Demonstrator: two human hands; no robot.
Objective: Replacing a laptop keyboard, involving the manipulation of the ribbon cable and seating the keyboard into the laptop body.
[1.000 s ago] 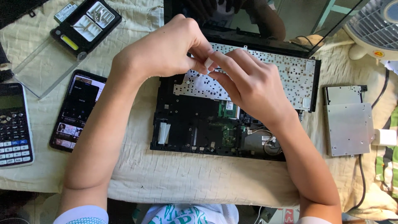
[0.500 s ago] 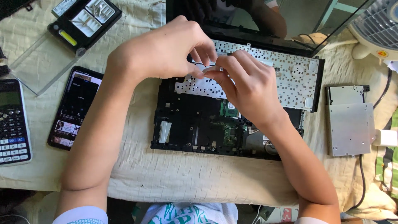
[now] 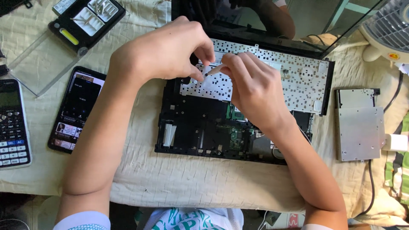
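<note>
**Hands hold position over flipped keyboard**

Little has moved since the earlier frame: both hands stay together above the upturned keyboard panel (image 3: 272, 81). Our left hand (image 3: 170, 51), fingers curled, pinches at the panel's upper edge. Our right hand (image 3: 255, 91) pinches a thin pale tool (image 3: 215, 69) against the same spot. The panel lies on the opened laptop base (image 3: 200, 127), so we judge this fine work unfinished.

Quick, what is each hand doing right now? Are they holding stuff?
Left hand: fingers pinched shut over the flipped keyboard panel; what they hold cannot be told.
Right hand: closed on a thin pale strip.
</note>
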